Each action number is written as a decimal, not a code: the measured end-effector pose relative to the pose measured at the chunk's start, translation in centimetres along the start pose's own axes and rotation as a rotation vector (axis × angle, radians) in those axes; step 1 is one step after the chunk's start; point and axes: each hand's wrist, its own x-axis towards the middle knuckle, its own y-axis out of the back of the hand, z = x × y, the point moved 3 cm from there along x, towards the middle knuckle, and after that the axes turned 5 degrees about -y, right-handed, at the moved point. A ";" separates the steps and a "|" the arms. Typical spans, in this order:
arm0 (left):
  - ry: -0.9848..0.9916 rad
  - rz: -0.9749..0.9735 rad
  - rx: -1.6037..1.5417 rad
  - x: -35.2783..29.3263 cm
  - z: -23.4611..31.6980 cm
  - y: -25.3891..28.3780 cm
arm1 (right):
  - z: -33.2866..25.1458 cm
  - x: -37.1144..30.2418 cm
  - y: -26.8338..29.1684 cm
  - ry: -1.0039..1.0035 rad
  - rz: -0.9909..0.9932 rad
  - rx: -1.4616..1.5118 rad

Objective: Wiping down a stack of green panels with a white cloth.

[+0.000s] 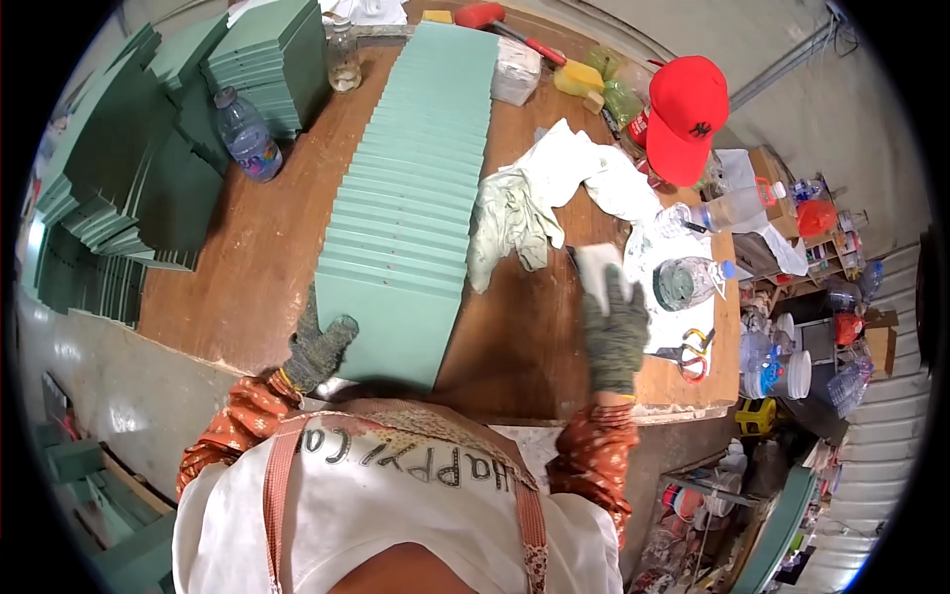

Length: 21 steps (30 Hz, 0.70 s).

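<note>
A long row of overlapping pale green panels point(401, 233) runs away from me down the middle of the table. My left hand point(322, 345), in a grey-green knit glove, is at the near left corner of the closest panel. Its fingers stretch along the panel's edge and the thumb stands apart over the top face. My right hand point(616, 342), gloved alike, is right of the row with its fingers laid around a small white block point(596, 269). The block's exact kind is unclear. A crumpled whitish cloth point(520, 213) lies just beyond it, beside the panels.
Stacks of green panels point(262, 69) and a plastic bottle point(247, 137) stand on the left of the wooden table point(247, 297). On the right are scissors point(696, 356), a clear jar point(683, 284) and a red cap point(685, 119). A red-headed mallet point(482, 15) lies at the far end.
</note>
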 end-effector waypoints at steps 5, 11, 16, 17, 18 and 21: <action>-0.065 -0.009 -0.005 -0.4 -0.9 0.4 | 7.4 1.9 -1.8 -0.038 0.144 -0.308; -0.025 -0.024 -0.002 -1.1 -3.5 2.4 | -0.6 -2.2 -3.8 0.177 0.140 0.075; 0.467 -0.367 0.892 -1.6 -5.7 7.7 | -2.0 -2.7 -4.1 0.182 0.173 0.448; 0.408 -0.376 0.873 -2.1 -5.1 7.9 | -1.8 -2.1 -4.2 0.142 0.162 0.473; 0.328 -0.343 0.789 -2.5 -3.8 7.8 | -2.3 -1.1 -3.3 0.156 0.175 0.487; 0.219 -0.403 0.709 -1.9 -1.2 5.5 | -3.8 0.5 -3.7 0.180 0.225 0.432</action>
